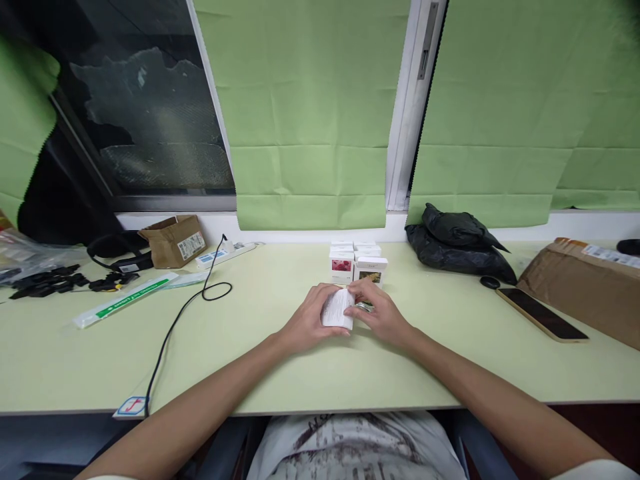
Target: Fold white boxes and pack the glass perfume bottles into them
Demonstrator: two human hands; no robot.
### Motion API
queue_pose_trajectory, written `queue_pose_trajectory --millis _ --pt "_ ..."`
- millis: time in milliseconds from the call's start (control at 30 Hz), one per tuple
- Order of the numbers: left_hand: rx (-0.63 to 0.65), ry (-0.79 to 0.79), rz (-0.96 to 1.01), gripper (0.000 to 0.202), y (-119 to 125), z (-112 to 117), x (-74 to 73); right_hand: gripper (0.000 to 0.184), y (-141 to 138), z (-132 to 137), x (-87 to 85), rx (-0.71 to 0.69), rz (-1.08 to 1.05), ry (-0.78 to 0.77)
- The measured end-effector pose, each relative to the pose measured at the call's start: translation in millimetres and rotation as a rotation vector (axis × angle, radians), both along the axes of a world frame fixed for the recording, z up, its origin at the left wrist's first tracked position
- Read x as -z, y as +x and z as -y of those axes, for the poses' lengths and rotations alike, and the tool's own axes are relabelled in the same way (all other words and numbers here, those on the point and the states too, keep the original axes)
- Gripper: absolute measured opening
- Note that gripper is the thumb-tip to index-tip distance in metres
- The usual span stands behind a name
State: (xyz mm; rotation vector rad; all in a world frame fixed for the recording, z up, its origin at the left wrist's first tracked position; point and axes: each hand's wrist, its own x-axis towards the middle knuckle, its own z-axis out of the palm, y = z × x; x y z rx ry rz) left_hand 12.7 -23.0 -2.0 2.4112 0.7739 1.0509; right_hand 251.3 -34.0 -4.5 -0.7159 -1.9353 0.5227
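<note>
Both hands meet at the middle of the pale green table [280,373]. My left hand [306,320] wraps round the left side of a small white box [339,309] with fine print on it. My right hand [381,312], a ring on one finger, grips the same box from the right, fingers curled over its top. Just behind the hands stands a cluster of several small white boxes [356,262], the front ones bearing a red picture and a yellowish picture.
A black bag [457,245] lies at the back right, with a phone [541,313] and a brown parcel [587,283] beyond it. On the left are a black cable [185,310], a power strip [225,254], a small cardboard box [174,240], a long wrapped packet [125,300] and black clips [47,279].
</note>
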Motion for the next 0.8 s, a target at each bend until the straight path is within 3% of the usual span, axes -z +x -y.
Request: queue_pose_trajectory --millis 333,467,600,800 --pt "0.102 -0.238 0.125 0.063 1.5 1.1 -1.3 0.040 1.7 0.9 -0.3 0.074 0.064 0.020" --pt "0.046 -0.266 0.101 0.057 0.4 2.3 -2.2 0.040 3.0 0.9 -1.3 0.110 0.103 0.036" --pt "-0.022 -0.204 0.169 0.048 0.8 2.9 -3.2 0.034 4.3 1.4 -2.6 0.152 0.123 0.051" --pt "-0.174 0.038 0.192 0.029 -0.6 -2.9 -6.2 0.031 5.6 -1.4 0.1 0.211 0.105 0.044"
